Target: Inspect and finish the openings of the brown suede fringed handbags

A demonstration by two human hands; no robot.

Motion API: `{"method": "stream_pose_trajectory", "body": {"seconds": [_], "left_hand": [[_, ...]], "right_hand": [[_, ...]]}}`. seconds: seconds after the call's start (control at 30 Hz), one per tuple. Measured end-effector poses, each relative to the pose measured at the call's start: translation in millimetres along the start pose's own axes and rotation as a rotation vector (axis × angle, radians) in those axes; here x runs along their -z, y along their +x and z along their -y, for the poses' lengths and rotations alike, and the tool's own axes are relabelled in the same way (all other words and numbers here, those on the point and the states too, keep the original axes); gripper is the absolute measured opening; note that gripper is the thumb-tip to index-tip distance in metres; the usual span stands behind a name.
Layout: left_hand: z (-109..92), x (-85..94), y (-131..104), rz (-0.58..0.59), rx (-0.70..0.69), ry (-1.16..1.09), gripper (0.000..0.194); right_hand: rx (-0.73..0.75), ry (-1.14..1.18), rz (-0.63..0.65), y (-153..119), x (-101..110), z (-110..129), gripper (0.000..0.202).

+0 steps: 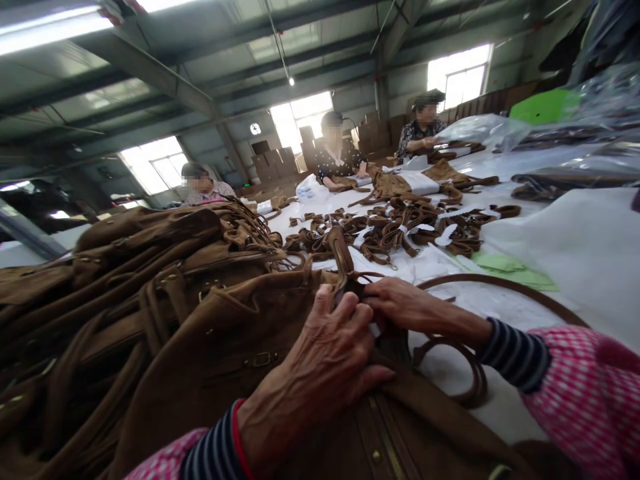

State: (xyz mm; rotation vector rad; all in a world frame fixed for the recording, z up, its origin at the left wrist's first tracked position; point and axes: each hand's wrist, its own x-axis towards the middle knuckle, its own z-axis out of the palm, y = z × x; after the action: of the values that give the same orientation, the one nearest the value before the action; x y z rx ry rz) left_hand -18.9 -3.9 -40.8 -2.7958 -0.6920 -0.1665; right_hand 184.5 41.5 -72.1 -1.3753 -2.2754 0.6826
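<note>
A large brown suede-like bag (pixel 240 333) with a small buckle and a brass-toned zipper (pixel 387 433) fills the area in front of me. My left hand (pixel 335 347) lies over its upper edge, fingers curled on the material and thumb stretched toward the zipper. Just beyond, my right hand (pixel 405 303) has its fingertips closed on the bag's edge, at the foot of an upright leather strap loop (pixel 341 250). The exact spot gripped by each hand is partly hidden by the fingers. A long brown strap (pixel 505 283) curves behind my right wrist.
More brown bags (pixel 145 247) are heaped at the left. Past my hands, bundled leather straps (pixel 400 227) lie on the white table (pixel 560 233), near green sheets (pixel 515 267). Plastic-wrapped items (pixel 580 160) are stacked at right. Several co-workers (pixel 340 157) are at the far side.
</note>
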Motion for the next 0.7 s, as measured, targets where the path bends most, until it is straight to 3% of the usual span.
{"method": "stream_pose_trajectory", "body": {"seconds": [0.1,0.17,0.27,0.4,0.5,0.7], "left_hand": [[-7.8,-7.5,6.7,-0.019,-0.059,-0.115,0.061],[-9.5,-10.6,12.1,-0.003,-0.056,-0.176,0.067],[-2.1,-5.3,19.1,0.052,-0.07,-0.222,0.058],[16.6,21.8,16.0,0.135,-0.096,-0.262,0.048],[20.4,37.9,5.1,0.106,-0.053,-0.203,0.041],[5.6,26.8,-11.2,0.025,0.089,-0.15,0.036]], "right_hand": [[-0.041,0.265,-0.085,6.0,2.2,-8.1,0.026],[0.01,0.234,-0.167,8.7,-2.1,-14.5,0.023],[0.039,0.1,-0.214,10.3,-12.1,-24.8,0.022],[0.023,0.02,-0.174,7.0,-19.2,-33.5,0.025],[0.067,-0.083,-0.144,2.9,-19.5,-31.8,0.02],[0.14,-0.134,-0.072,-3.1,-20.3,-21.6,0.015]]}}
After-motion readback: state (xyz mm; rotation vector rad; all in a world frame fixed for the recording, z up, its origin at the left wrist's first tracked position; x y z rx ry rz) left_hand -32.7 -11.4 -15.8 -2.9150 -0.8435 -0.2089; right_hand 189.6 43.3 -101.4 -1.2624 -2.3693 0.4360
